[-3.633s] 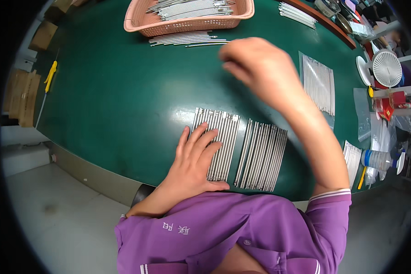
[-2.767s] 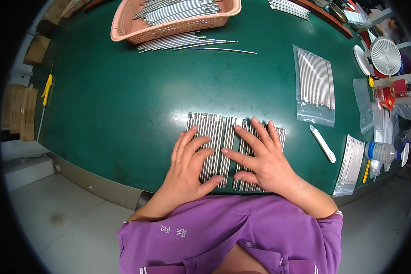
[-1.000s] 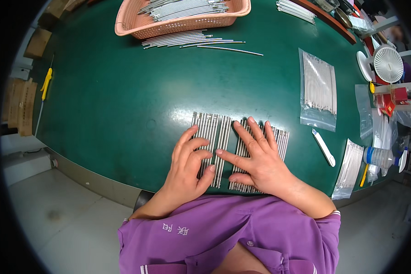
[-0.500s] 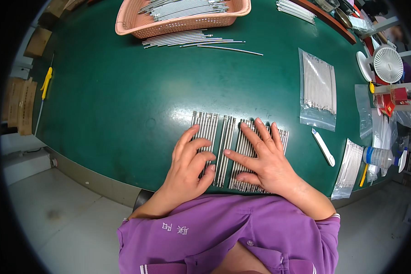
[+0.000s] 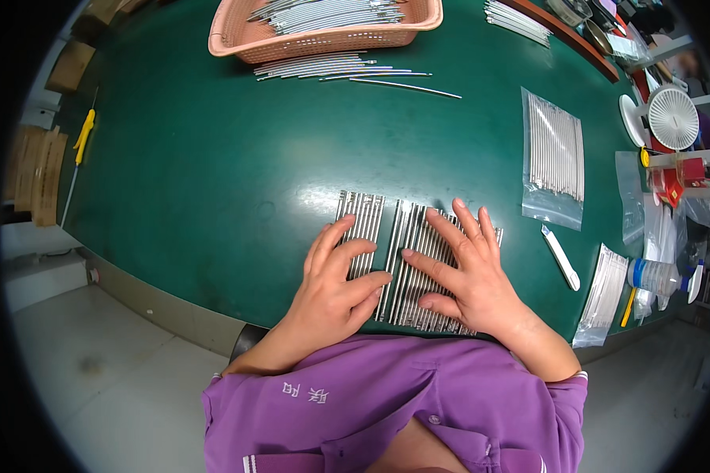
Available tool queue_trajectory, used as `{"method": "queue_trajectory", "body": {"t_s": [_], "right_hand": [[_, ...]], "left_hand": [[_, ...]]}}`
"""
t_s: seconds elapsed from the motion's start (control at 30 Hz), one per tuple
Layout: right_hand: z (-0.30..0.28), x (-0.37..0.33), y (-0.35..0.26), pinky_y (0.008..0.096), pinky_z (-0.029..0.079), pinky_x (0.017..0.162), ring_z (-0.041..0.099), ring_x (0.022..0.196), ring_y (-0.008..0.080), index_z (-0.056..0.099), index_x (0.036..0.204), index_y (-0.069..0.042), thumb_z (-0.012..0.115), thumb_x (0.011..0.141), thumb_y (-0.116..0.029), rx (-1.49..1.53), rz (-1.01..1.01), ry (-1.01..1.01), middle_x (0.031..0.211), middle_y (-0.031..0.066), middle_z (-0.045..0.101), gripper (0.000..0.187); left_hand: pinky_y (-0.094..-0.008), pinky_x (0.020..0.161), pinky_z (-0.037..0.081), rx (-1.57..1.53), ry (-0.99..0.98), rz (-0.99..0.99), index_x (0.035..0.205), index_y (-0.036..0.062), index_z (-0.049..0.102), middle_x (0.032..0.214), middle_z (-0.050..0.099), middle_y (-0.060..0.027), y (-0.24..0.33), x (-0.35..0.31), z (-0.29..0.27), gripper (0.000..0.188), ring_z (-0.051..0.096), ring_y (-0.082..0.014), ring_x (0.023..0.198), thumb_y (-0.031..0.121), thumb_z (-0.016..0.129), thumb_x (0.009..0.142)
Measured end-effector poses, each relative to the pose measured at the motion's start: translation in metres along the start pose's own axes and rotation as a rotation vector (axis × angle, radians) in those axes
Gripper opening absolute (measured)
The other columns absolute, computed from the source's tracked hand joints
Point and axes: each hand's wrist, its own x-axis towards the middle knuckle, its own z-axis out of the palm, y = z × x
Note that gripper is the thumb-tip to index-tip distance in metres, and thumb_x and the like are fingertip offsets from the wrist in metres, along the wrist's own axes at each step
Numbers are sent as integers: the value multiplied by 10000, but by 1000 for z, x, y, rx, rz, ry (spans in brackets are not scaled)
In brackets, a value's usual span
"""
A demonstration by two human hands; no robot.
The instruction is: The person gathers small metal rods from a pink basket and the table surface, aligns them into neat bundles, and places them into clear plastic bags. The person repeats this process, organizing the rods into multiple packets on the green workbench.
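Metal rods (image 5: 363, 229) lie in two side-by-side groups on a green table (image 5: 213, 197), at its near edge. At far left is a yellow-handled tool (image 5: 84, 135). Farther back, a pink basket (image 5: 323, 46) holds more rods, with loose ones just in front. The person's left hand (image 5: 323, 296) rests over the left, narrower group, fingers curved; whether its thumb and forefinger pinch a rod, I cannot tell. Apart from it, the right hand (image 5: 481, 280) spreads its fingers across the right, wider group. Beyond are a clear bag of rods (image 5: 558, 154), a white cutter (image 5: 562, 258), a bottle (image 5: 656, 274) and a white fan (image 5: 674, 118).
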Motion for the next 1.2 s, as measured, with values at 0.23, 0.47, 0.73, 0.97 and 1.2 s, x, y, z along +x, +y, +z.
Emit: {"method": "queue_trajectory", "body": {"t_s": [0.23, 0.47, 0.73, 0.97, 1.2], "right_hand": [[11, 23, -9, 635, 148, 1148, 203, 1452, 415, 596, 1322, -262, 741, 762, -431, -14, -35, -29, 1534, 139, 324, 603], [14, 31, -8, 644, 147, 1144, 197, 1454, 409, 587, 1331, -295, 743, 757, -437, -35, -37, -62, 1538, 129, 321, 612], [14, 28, -4, 653, 120, 1145, 222, 1436, 448, 617, 1308, -308, 680, 765, -518, -36, -33, -55, 1518, 157, 346, 586], [13, 25, -1, 653, 112, 1145, 219, 1436, 453, 618, 1308, -299, 669, 775, -525, -31, -33, -58, 1510, 165, 352, 581], [10, 21, -1, 650, 122, 1145, 214, 1440, 443, 616, 1308, -288, 689, 771, -497, -11, -11, -65, 1512, 154, 353, 581]], "left_hand": [[-531, 1048, 350, 13, 135, -52, 985, 107, 720, 1183, 550, -116, -3, -8, -6, 246, 408, -420, 1309, 90, 723, 740], [-522, 1068, 335, 117, 99, -84, 1025, 90, 732, 1228, 575, -131, -11, -15, -15, 263, 401, -427, 1316, 88, 708, 763], [-532, 1067, 330, 142, 21, -21, 1081, 116, 731, 1257, 593, -87, -10, -12, -12, 307, 406, -414, 1316, 133, 714, 774], [-575, 1065, 335, 127, -14, -9, 1122, 118, 703, 1290, 577, -73, -9, -11, -9, 330, 405, -386, 1323, 187, 718, 800], [-587, 1072, 326, 113, -64, 14, 1147, 110, 685, 1317, 569, -62, -7, -9, -9, 363, 382, -383, 1343, 205, 725, 798]]}}
